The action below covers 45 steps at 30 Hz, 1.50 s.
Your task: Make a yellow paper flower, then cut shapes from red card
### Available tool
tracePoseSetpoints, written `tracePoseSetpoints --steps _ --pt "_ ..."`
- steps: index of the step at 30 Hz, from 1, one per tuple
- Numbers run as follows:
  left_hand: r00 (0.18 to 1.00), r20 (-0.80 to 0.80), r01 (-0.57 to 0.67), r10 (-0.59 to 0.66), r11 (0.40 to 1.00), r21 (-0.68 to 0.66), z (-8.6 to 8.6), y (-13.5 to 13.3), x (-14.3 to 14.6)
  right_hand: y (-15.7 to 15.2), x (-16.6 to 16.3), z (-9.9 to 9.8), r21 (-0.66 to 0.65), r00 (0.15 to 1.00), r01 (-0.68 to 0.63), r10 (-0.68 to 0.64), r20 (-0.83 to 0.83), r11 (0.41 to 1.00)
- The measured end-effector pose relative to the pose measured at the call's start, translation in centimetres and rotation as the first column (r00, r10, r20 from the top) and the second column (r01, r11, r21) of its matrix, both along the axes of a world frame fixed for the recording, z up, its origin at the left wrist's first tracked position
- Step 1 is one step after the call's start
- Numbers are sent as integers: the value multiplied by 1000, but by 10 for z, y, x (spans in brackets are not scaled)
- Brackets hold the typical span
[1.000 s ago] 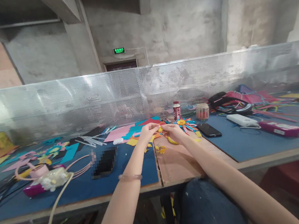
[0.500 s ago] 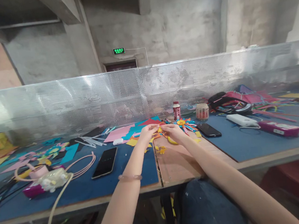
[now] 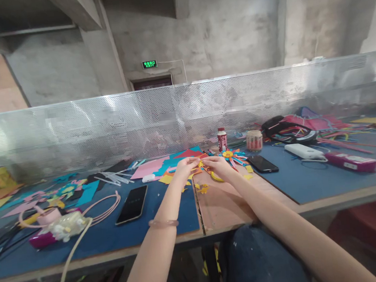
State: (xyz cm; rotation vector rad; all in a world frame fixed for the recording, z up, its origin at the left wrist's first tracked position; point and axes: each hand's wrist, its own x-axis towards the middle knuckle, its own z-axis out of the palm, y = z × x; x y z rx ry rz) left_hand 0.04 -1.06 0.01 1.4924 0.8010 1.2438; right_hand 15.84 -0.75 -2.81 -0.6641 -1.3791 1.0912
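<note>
My left hand (image 3: pixel 187 166) and my right hand (image 3: pixel 217 165) meet over the middle of the table, fingertips pinched close together. Between them shows a small yellow-orange piece (image 3: pixel 200 163), seemingly paper; its exact shape is too small to tell. Under my right hand lies a curved yellow object (image 3: pixel 215 176), partly hidden by the fingers. Small yellow paper scraps (image 3: pixel 203 188) lie on the bare wood just below the hands. To the right sits a colourful paper flower (image 3: pixel 229 154) with a yellow-orange middle and blue, red and pink petals.
Coloured paper sheets (image 3: pixel 150 167) spread behind my left hand. A phone (image 3: pixel 132 205) lies left, another black phone (image 3: pixel 263 163) right. A small red bottle (image 3: pixel 222 140) and a jar (image 3: pixel 254 141) stand behind. A power strip with plugs (image 3: pixel 62 227) and cables occupies the left; a perforated metal screen (image 3: pixel 185 114) borders the back.
Both hands stay in nearly the same place, with only a slight shift of the fingers around the small yellow-orange piece. Nothing else has visibly moved.
</note>
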Motion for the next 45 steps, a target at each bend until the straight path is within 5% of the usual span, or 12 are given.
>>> tracePoseSetpoints --steps 9,17,29,45 --pt "999 -31 -43 44 998 55 -3 6 1 -1 0 1 63 993 89 -94 78 994" --pt "994 -40 -96 102 986 137 -4 10 3 3 -1 0 -21 997 -4 2 -78 1000" --pt "958 -170 -164 232 926 340 -2 9 5 0 -4 -1 -15 997 68 -68 -21 998" --pt "984 -121 -102 131 970 220 -1 3 9 -4 -4 4 31 983 181 -182 31 983"
